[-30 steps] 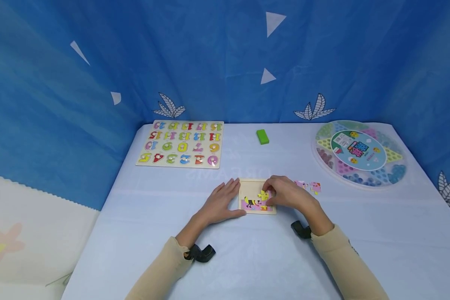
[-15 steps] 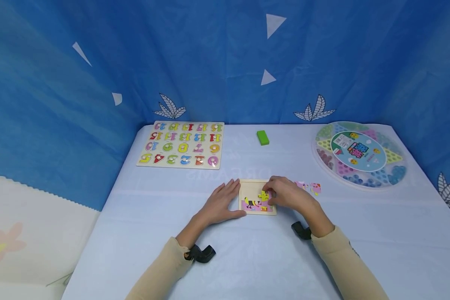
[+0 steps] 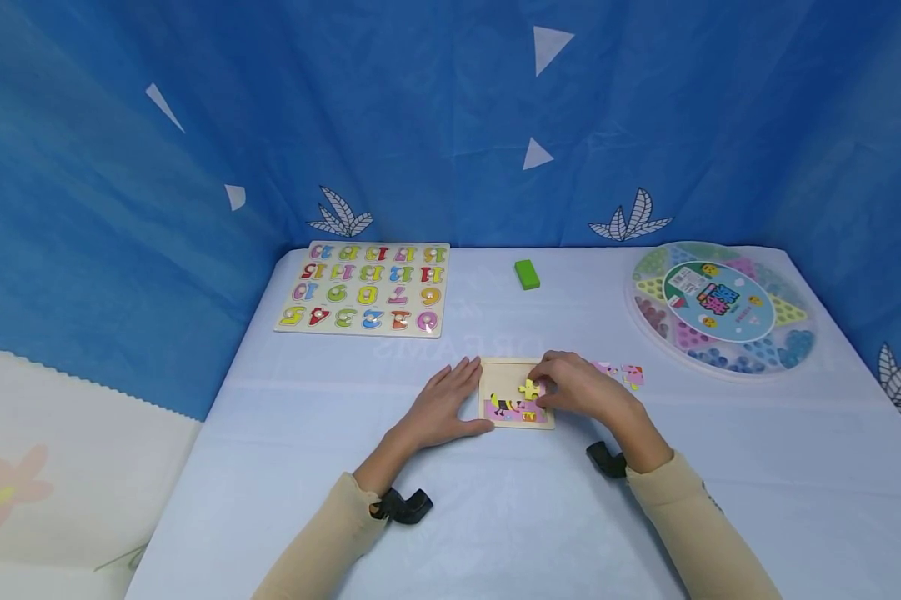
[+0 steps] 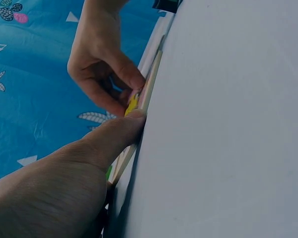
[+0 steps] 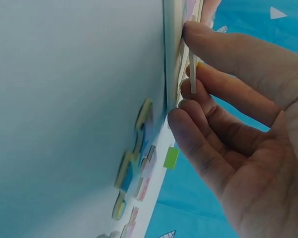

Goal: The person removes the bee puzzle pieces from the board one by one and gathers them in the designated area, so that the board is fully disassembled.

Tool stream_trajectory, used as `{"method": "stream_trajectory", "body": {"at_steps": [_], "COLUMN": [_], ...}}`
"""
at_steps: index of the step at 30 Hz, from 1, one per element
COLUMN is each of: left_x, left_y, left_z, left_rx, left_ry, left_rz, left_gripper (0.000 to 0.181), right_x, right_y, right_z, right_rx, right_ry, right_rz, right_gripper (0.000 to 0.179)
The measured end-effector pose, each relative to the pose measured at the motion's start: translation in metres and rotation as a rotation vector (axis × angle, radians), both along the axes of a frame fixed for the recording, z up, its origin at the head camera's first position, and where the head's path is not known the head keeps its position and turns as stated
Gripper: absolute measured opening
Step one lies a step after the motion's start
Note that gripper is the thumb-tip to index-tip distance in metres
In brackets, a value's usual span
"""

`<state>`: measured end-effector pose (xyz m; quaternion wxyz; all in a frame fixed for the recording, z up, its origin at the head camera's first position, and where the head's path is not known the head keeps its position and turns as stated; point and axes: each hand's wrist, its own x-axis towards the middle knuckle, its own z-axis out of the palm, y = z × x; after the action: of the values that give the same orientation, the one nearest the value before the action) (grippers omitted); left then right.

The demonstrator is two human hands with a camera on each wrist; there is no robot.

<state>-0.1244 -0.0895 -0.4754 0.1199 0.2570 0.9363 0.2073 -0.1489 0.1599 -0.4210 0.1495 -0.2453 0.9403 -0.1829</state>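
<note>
A shallow wooden puzzle tray [image 3: 503, 375] lies in front of the person, with a bee picture on pink pieces [image 3: 504, 408] along its near side. My left hand [image 3: 444, 407] rests flat at the tray's left side, fingers spread, the thumb touching its near left corner. Over the tray's right part, my right hand [image 3: 576, 387] pinches a yellow jigsaw piece [image 3: 528, 389] between thumb and fingers. In the right wrist view this piece [image 5: 192, 74] appears edge-on, slightly tilted against the tray. The right fingers hide the tray's right edge.
Loose jigsaw pieces [image 3: 633, 376] lie right of the tray, partly behind the right hand. Farther back are a number board [image 3: 363, 327], a green block [image 3: 527, 274] and a round bead box [image 3: 720, 302]. A blue curtain [image 3: 450, 125] hangs behind the white table [image 3: 495, 517].
The yellow jigsaw piece has turned slightly, and the right fingertips have shifted a little to the right. The left hand stays in place.
</note>
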Motion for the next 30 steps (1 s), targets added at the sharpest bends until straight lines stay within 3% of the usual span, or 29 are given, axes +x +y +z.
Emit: {"method": "stream_trajectory", "body": {"at_steps": [13,30], "left_x": [0.000,0.002], "left_y": [0.000,0.000], "left_z": [0.000,0.002], "left_rx": [0.002,0.013], "left_ry": [0.007,0.012], "left_rz": [0.002,-0.011], "left_gripper": [0.095,0.094], "right_x": [-0.002,0.003], "right_y": [0.005,0.018], "right_z": [0.000,0.003], "right_rx": [-0.011,-0.039], "right_ry": [-0.045,-0.040], "right_rz": [-0.046,-0.055], "right_gripper": [0.035,0.037]}}
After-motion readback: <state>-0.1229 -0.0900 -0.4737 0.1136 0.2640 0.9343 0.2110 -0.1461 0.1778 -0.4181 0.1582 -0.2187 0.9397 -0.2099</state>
